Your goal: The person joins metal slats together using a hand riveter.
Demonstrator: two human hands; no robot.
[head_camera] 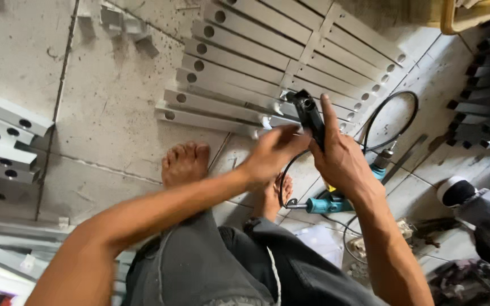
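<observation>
My right hand (341, 158) grips a black hand tool (308, 116) upright, its head raised above the floor. My left hand (272, 152) reaches across to the tool's lower part, fingers touching it; the hand is blurred. Below both hands lies a row of grey aluminium bars (239, 85) with round holes near their ends, laid side by side on the concrete floor. My bare feet (185, 163) stand just in front of the bars.
A teal power drill (327, 203) with a black cable (392, 122) lies on the floor by my right wrist. More grey bars (7, 141) are stacked at the left. Dark profile ends (486, 85) are piled at the right. A yellow basket rim (472, 17) shows at the top right.
</observation>
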